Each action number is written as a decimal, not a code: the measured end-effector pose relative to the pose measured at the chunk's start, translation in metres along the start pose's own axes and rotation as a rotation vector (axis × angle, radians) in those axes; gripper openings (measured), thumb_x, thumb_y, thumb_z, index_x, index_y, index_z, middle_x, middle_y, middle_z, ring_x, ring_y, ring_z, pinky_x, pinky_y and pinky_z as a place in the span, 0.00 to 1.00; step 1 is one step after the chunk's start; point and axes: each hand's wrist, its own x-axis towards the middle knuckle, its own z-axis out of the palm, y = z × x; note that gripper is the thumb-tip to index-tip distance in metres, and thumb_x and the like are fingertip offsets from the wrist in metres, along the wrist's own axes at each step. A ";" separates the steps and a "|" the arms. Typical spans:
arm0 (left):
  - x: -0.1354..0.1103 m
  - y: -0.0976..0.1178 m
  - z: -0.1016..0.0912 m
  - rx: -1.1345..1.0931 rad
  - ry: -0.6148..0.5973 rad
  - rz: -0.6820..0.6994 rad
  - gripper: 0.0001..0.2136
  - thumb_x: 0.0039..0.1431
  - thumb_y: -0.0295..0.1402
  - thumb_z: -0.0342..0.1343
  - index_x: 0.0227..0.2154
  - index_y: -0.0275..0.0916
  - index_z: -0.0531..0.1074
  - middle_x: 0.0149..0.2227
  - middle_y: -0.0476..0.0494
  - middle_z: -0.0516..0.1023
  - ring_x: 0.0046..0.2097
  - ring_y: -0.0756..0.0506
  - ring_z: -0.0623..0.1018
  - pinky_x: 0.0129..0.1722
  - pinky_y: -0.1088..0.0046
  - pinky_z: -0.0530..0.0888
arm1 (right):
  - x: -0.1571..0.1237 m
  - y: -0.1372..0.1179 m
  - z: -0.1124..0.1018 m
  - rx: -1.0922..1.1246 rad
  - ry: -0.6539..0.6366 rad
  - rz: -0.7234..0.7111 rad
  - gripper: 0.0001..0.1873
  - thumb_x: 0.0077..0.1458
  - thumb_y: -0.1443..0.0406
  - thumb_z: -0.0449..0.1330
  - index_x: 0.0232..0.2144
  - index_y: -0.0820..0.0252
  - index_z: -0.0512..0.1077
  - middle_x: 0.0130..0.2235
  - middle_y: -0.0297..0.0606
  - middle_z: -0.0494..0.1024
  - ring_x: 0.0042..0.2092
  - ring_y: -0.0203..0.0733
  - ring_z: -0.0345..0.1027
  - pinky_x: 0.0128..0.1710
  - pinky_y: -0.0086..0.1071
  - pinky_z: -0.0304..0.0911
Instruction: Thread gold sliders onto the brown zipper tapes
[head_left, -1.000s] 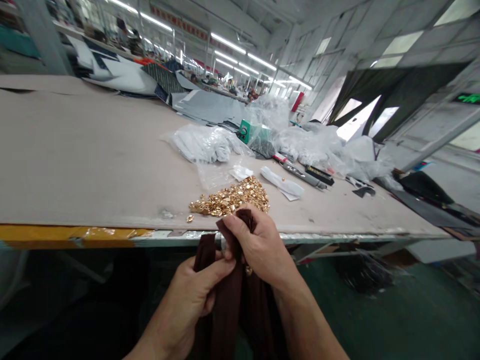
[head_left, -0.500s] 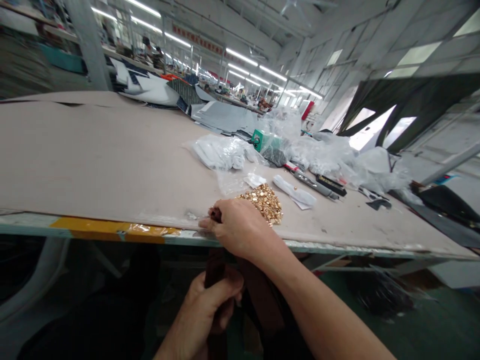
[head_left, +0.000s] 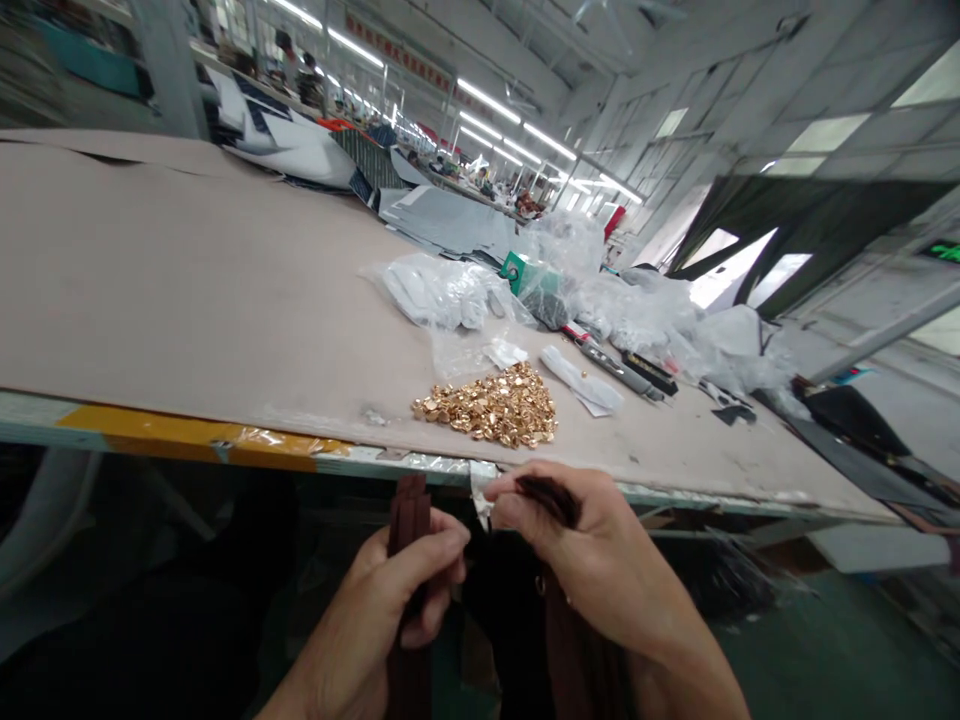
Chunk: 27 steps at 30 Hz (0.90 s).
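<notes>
My left hand is closed around a stack of dark brown strips, whose ends stick up just below the table edge. My right hand is also closed, with a dark brown strip between thumb and fingers; its length hangs down below the hand. Whether the two lots of strips join lower down cannot be seen. Just beyond the hands, a loose pile of small shiny gold metal pieces lies on the table. Neither hand touches the pile.
The wide beige table has yellow tape along its front edge. Clear plastic bags, a white paper strip, a grey pen-like tool and a green box lie behind the pile. Stacked grey sheets are further back.
My right hand has drawn back from the gold pile, toward me and to the right, with a strip in it. The pile is now uncovered. My left hand still grips its strips, slightly further left.
</notes>
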 end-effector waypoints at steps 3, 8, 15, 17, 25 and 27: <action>0.003 -0.001 -0.002 0.023 0.020 0.014 0.16 0.55 0.46 0.57 0.26 0.36 0.73 0.22 0.53 0.68 0.18 0.56 0.57 0.18 0.77 0.52 | -0.019 0.025 0.008 0.213 0.015 0.116 0.12 0.59 0.57 0.60 0.32 0.60 0.76 0.28 0.34 0.75 0.26 0.34 0.60 0.25 0.28 0.53; 0.006 -0.003 0.000 0.067 0.052 -0.025 0.19 0.52 0.50 0.59 0.27 0.35 0.74 0.23 0.52 0.70 0.18 0.57 0.58 0.18 0.78 0.51 | -0.018 0.043 0.022 0.377 0.049 0.160 0.13 0.56 0.56 0.63 0.33 0.62 0.76 0.28 0.35 0.76 0.24 0.32 0.56 0.23 0.27 0.50; 0.006 -0.006 -0.002 0.042 0.014 -0.028 0.17 0.54 0.48 0.58 0.27 0.36 0.75 0.23 0.52 0.70 0.18 0.57 0.58 0.18 0.78 0.51 | -0.014 0.042 0.035 0.365 0.154 0.103 0.10 0.60 0.58 0.60 0.34 0.60 0.74 0.28 0.33 0.74 0.26 0.32 0.60 0.26 0.27 0.54; 0.004 -0.006 -0.002 0.010 -0.023 -0.035 0.17 0.56 0.48 0.56 0.27 0.37 0.76 0.22 0.52 0.70 0.17 0.57 0.58 0.18 0.78 0.52 | -0.013 0.044 0.040 0.278 0.220 0.044 0.10 0.62 0.59 0.58 0.34 0.59 0.73 0.29 0.33 0.74 0.29 0.34 0.63 0.29 0.28 0.57; -0.009 -0.002 0.005 -0.062 -0.104 -0.172 0.27 0.51 0.61 0.51 0.23 0.38 0.76 0.16 0.49 0.70 0.16 0.55 0.60 0.16 0.79 0.51 | -0.023 0.046 0.040 0.271 0.286 -0.086 0.04 0.56 0.63 0.63 0.34 0.58 0.75 0.22 0.27 0.66 0.23 0.31 0.54 0.23 0.27 0.52; -0.011 -0.004 0.005 -0.019 -0.084 -0.208 0.28 0.50 0.61 0.51 0.23 0.38 0.76 0.16 0.49 0.70 0.17 0.54 0.61 0.16 0.80 0.52 | -0.027 0.042 0.040 0.316 0.222 -0.094 0.07 0.48 0.66 0.69 0.31 0.59 0.76 0.21 0.26 0.67 0.22 0.29 0.53 0.21 0.26 0.50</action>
